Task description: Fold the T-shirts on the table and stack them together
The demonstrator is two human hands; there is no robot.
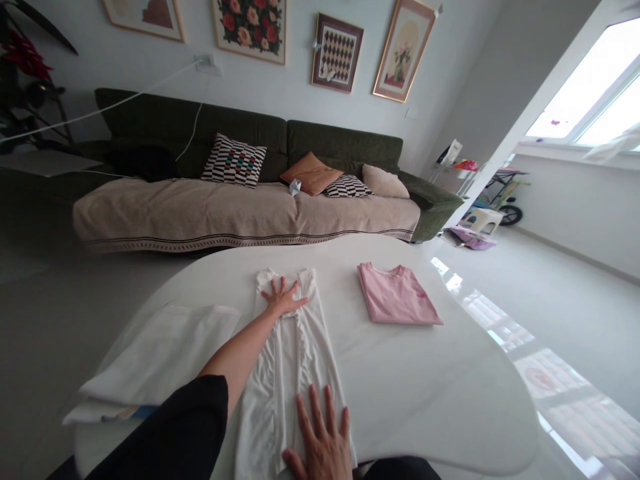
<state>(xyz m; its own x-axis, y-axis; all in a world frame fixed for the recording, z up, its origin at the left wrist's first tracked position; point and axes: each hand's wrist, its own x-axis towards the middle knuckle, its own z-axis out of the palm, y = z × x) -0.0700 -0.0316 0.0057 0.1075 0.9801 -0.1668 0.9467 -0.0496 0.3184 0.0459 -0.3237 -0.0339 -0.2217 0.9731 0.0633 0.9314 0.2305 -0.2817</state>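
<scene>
A white garment (317,340), folded lengthwise into a long strip with wrinkles down its middle, lies on the white table (410,387). Near its neckline end, my left hand (283,298) rests flat with the fingers spread. At the end closer to me, my right hand (324,433) presses palm down on the cloth, fingers apart. To the right lies a neatly folded pink T-shirt (399,295). Another white cloth (160,350) is spread on the left, partly hidden by my left arm, with a bit of blue showing near its lower edge.
Behind the table stands a green sofa (345,143) with a beige cover (240,210) and several cushions. A white cable (135,97) stretches across the upper left. On the floor at right, a white stool (481,220) stands by a wheeled toy (510,215).
</scene>
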